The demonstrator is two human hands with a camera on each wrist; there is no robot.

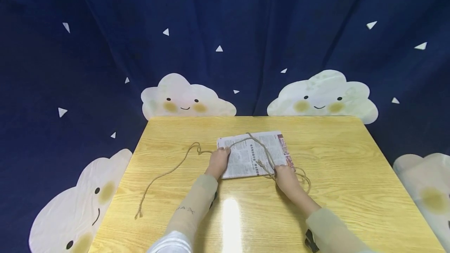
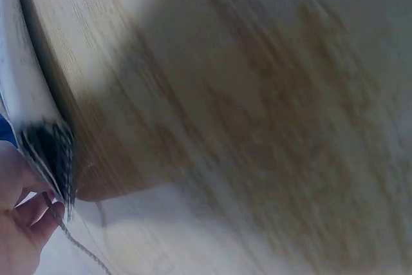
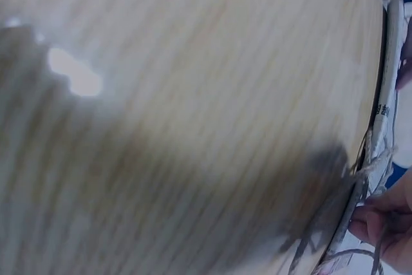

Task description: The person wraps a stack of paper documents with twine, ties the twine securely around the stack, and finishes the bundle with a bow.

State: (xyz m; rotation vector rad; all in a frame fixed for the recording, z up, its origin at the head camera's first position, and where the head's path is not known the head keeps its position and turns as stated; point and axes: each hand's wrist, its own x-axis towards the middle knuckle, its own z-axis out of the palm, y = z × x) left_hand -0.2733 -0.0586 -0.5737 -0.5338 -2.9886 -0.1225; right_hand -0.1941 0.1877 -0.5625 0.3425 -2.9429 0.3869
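A folded newspaper [image 1: 242,161] lies flat near the middle of the table, its folded layers [image 2: 48,152] showing edge-on in the left wrist view. Brown twine [image 1: 261,143] runs across its top in a bent line. At the newspaper's left edge, my left hand [image 1: 218,161] pinches the twine, and a long loose tail [image 1: 168,173] trails off to the left. My right hand [image 1: 286,179] grips the twine by the front right corner. Between the hands, a frayed twine end [image 1: 259,162] sticks up over the paper. Part of the newspaper's edges is hidden behind both hands.
The wooden table [image 1: 351,175] extends around the newspaper. Loops of twine [image 1: 305,179] lie just right of my right hand. Behind the table hangs a dark blue curtain [image 1: 225,18] with white triangles and smiling clouds.
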